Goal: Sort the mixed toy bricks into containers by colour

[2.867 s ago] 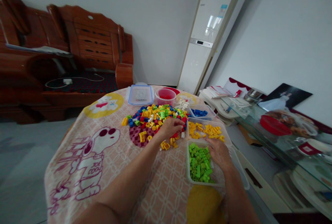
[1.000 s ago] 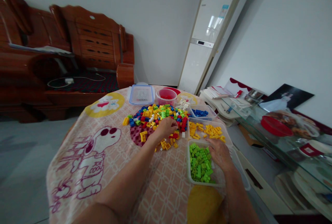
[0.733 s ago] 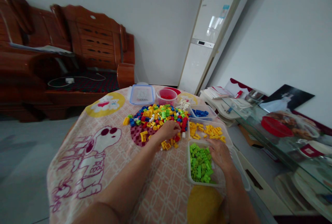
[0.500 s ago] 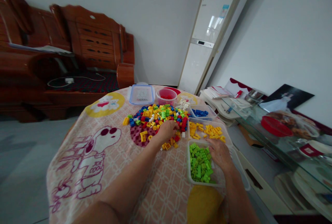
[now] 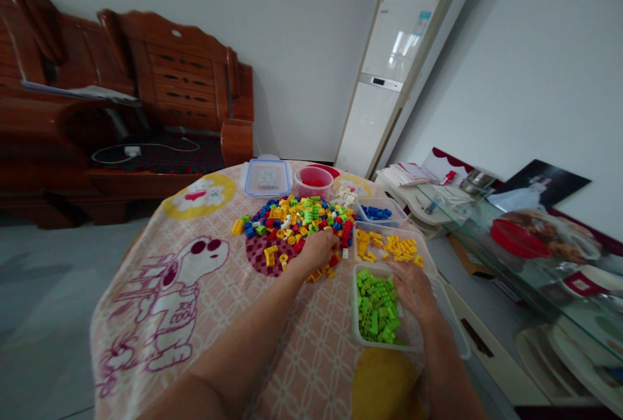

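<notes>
A heap of mixed toy building bricks [image 5: 287, 215] lies on the table in red, yellow, blue, green and white. At the heap's near right side is my left hand [image 5: 318, 252], its fingers bent down among the bricks and closed; what they hold, if anything, is hidden. My right hand [image 5: 413, 287] rests on the edge between two clear boxes, fingers stretched out and holding nothing visible. Beneath and beside it is the box of green bricks [image 5: 374, 306]. Just beyond sits the box of yellow bricks [image 5: 402, 248].
Farther back are a small box of blue bricks [image 5: 376, 212], white bricks [image 5: 345, 195], a round tub [image 5: 314, 181] with red pieces and a blue-edged lid [image 5: 267, 177]. A patterned cloth [image 5: 214, 316] covers the table. A glass-topped cabinet [image 5: 516, 271] stands close on the right.
My left hand has shifted slightly right and toward me at the heap's near edge. The right hand stays on the boxes' edge. The whole view has moved slightly.
</notes>
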Motion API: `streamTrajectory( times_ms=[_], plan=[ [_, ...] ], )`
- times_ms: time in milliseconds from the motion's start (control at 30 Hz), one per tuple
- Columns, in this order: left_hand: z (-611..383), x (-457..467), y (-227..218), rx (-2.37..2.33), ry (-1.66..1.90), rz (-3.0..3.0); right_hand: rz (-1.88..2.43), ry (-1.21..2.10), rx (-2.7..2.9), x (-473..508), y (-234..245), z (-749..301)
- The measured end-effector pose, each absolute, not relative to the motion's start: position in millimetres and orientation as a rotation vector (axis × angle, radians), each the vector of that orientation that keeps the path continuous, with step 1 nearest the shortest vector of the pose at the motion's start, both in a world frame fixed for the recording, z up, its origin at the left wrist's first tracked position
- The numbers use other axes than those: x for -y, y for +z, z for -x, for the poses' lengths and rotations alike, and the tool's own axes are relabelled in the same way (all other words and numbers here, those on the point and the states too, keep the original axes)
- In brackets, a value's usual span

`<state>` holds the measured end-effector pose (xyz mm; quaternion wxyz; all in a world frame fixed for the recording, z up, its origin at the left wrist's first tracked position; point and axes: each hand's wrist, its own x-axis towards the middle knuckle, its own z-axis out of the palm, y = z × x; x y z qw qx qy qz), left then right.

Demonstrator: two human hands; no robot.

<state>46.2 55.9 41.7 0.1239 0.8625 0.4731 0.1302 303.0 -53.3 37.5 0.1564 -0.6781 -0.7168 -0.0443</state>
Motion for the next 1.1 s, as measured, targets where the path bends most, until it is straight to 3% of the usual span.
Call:
streamTrajectory(
  times_ms=[500, 867, 1100],
  plan=[
    [-49.5, -55.5, 36.4, -1.227, 0.421, -2.552, 1.948, -0.151, 2.053, 53.4, 35.7, -303.7],
    [-60.0, -47.2, 56.3, -1.021, 0.886, -2.16, 1.951, -0.127, 2.072, 53.8, 39.7, -301.8],
    [-78.8, -35.8, 49.0, -0.902, 0.96, -2.08, 1.958, -0.115, 2.075, 54.1, 39.3, -301.5]
  ],
)
